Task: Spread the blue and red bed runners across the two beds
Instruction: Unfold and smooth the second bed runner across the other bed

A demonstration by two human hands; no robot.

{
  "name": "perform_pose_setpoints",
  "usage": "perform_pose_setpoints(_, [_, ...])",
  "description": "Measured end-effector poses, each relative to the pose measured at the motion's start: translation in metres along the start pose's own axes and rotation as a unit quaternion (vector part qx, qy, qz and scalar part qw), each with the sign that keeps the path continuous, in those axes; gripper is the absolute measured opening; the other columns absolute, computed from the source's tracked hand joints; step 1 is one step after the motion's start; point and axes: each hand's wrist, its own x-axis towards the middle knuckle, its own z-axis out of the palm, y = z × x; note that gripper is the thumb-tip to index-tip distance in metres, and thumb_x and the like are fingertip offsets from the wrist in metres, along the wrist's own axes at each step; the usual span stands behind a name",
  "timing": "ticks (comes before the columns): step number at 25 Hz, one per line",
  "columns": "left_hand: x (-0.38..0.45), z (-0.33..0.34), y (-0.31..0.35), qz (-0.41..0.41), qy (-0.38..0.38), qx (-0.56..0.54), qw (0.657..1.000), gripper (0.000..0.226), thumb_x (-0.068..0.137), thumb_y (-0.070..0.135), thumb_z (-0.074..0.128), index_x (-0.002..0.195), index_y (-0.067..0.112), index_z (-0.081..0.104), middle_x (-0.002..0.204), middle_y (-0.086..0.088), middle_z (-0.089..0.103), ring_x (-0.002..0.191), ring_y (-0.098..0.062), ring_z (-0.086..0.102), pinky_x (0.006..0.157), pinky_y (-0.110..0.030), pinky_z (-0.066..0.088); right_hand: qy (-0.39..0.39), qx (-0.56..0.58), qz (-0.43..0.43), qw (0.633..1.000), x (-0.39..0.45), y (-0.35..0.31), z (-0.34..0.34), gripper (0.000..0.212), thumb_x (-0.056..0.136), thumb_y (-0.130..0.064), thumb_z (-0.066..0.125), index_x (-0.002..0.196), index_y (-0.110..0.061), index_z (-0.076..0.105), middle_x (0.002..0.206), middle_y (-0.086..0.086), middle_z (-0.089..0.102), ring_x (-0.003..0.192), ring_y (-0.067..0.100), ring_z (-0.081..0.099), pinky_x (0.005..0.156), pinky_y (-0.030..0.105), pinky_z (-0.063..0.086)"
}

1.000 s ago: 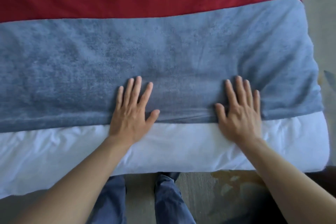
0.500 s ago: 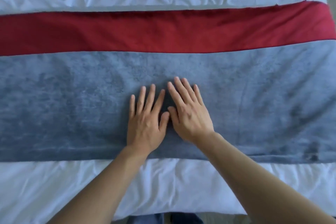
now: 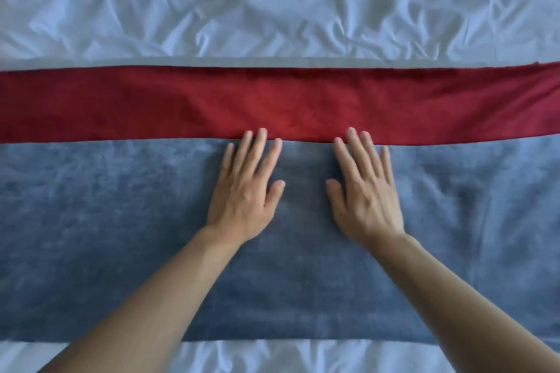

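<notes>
A wide blue bed runner (image 3: 106,236) lies flat across the white bed (image 3: 272,3), running from the left edge of view to the right. Just beyond it a narrower red bed runner (image 3: 151,106) lies parallel, its near edge meeting the blue one. My left hand (image 3: 245,191) and my right hand (image 3: 363,191) both press flat on the blue runner, fingers straight and spread. Their fingertips reach the seam with the red runner, and the longest ones touch the red cloth. The two hands are a palm's width apart.
Wrinkled white bedding fills the far half of the view. A strip of white sheet (image 3: 272,357) shows at the near edge below the blue runner. My forearms cross the near part of the blue runner.
Both hands have slid forward over the blue runner, from its near edge to its far edge by the red runner. They came together in the middle, then parted slightly. The view has moved further over the bed.
</notes>
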Motion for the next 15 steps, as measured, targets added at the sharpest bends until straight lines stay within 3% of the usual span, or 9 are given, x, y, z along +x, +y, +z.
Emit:
perform_pose_setpoints(2, [0.025, 0.003, 0.004, 0.036, -0.009, 0.006, 0.999, 0.062, 0.097, 0.036, 0.033, 0.155, 0.016, 0.026, 0.164, -0.01, 0.016, 0.152, -0.028, 0.009, 0.122, -0.054, 0.012, -0.03, 0.011, -0.055, 0.998, 0.032, -0.029, 0.011, 0.063, 0.095, -0.033, 0.037, 0.154, -0.013, 0.032, 0.164, 0.008, 0.023, 0.153, 0.028, 0.013, 0.123, 0.053, 0.011])
perform_pose_setpoints(5, [0.064, 0.004, -0.01, 0.025, -0.026, 0.027, 0.999, 0.062, 0.094, 0.033, 0.027, 0.154, 0.017, 0.027, 0.165, -0.008, 0.014, 0.153, -0.029, 0.006, 0.119, -0.062, 0.007, -0.059, -0.024, -0.089, 0.994, 0.08, -0.04, 0.024, 0.063, 0.097, -0.034, 0.031, 0.157, -0.018, 0.025, 0.166, 0.007, 0.017, 0.154, 0.028, 0.008, 0.124, 0.052, 0.007])
perform_pose_setpoints(11, [0.123, 0.004, -0.055, -0.033, -0.019, 0.063, 0.997, 0.071, 0.088, 0.04, 0.03, 0.157, 0.028, 0.015, 0.166, -0.008, 0.006, 0.152, -0.036, 0.0, 0.115, -0.07, 0.006, -0.052, -0.077, -0.019, 0.995, 0.138, -0.004, 0.033, 0.082, 0.091, -0.065, 0.035, 0.159, -0.024, 0.017, 0.167, 0.003, 0.008, 0.154, 0.023, 0.001, 0.124, 0.051, 0.004])
perform_pose_setpoints(15, [0.129, 0.004, -0.073, -0.082, -0.025, 0.063, 0.994, 0.07, 0.089, 0.041, 0.028, 0.157, 0.028, 0.016, 0.165, -0.012, 0.01, 0.151, -0.037, 0.004, 0.117, -0.067, 0.005, -0.041, -0.075, 0.057, 0.995, 0.137, 0.024, 0.026, 0.083, 0.091, -0.07, 0.033, 0.159, -0.025, 0.015, 0.167, 0.001, 0.009, 0.154, 0.019, 0.001, 0.125, 0.05, 0.003])
